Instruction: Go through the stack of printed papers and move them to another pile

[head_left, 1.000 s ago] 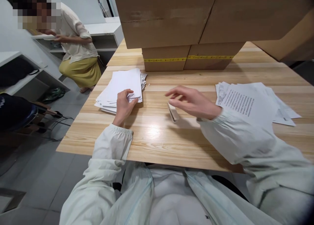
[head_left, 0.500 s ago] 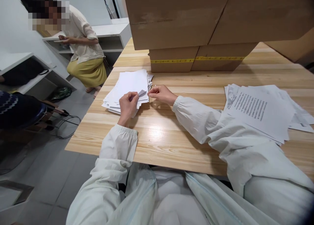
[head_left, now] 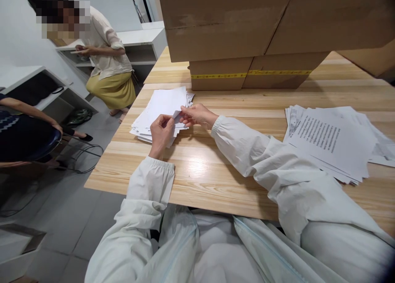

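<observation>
A loose stack of white paper sheets (head_left: 160, 104) lies near the left edge of the wooden table, its top sheet blank on the upper side. My left hand (head_left: 162, 132) pinches the near right corner of the top sheet, which is lifted and curled. From the right, my right hand (head_left: 197, 115) reaches to the same raised corner, thumb and forefinger closed at the paper's edge. Its fingertips partly overlap the sheet. A second pile of printed sheets (head_left: 330, 141) is spread on the right side, beyond my right sleeve.
Large cardboard boxes (head_left: 222, 27) are stacked at the back of the wooden table (head_left: 197, 184). At far left, one person (head_left: 108, 48) sits by white shelves and another person (head_left: 24, 130) sits on a stool. Cables (head_left: 83, 159) lie on the floor.
My right hand has moved left, from beside the stack onto the lifted corner. My left hand keeps its pinch. At far left, the seated person's arm and foot have come into view.
</observation>
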A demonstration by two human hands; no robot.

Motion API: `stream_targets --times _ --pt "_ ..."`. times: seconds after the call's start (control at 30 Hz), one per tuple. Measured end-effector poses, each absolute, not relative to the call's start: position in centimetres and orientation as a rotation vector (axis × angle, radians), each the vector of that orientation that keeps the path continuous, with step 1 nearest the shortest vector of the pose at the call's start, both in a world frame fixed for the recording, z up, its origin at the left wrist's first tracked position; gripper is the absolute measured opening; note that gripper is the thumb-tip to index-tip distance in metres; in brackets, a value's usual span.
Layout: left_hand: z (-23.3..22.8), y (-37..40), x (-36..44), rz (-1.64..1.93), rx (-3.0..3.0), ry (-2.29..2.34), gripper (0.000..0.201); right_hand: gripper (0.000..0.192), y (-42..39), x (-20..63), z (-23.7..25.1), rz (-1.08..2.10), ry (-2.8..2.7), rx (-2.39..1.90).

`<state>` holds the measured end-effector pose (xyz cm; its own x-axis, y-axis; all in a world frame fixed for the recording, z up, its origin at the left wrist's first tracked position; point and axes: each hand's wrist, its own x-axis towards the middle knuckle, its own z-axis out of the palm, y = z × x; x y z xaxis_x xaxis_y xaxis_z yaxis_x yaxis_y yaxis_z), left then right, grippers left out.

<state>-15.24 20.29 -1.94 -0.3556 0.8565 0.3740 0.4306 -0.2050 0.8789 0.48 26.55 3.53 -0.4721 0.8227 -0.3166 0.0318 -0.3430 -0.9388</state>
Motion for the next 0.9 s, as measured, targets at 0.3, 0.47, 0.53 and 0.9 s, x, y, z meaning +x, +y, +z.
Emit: stream_targets --times 0.3,0.47,0.53,0.9 --pt "-2.1 20.6 -15.7 1.596 1.481 1.654 0.019 0.026 26.8 0.5 2.6 1.898 -1.294 -1.084" --pt "-2.2 20.7 -15.7 1.602 1.447 1.677 0.016 0.016 26.7 0.5 2.4 1.878 -1.310 -1.083" --pt "-2.2 20.7 -15.6 1.615 1.414 1.672 0.013 0.011 26.7 0.4 2.2 1.821 -1.299 -1.119" --pt "-2.2 20.6 -15.3 1.662 1.348 1.611 0.005 0.026 27.2 -0.2 1.6 1.471 -1.484 -1.199"
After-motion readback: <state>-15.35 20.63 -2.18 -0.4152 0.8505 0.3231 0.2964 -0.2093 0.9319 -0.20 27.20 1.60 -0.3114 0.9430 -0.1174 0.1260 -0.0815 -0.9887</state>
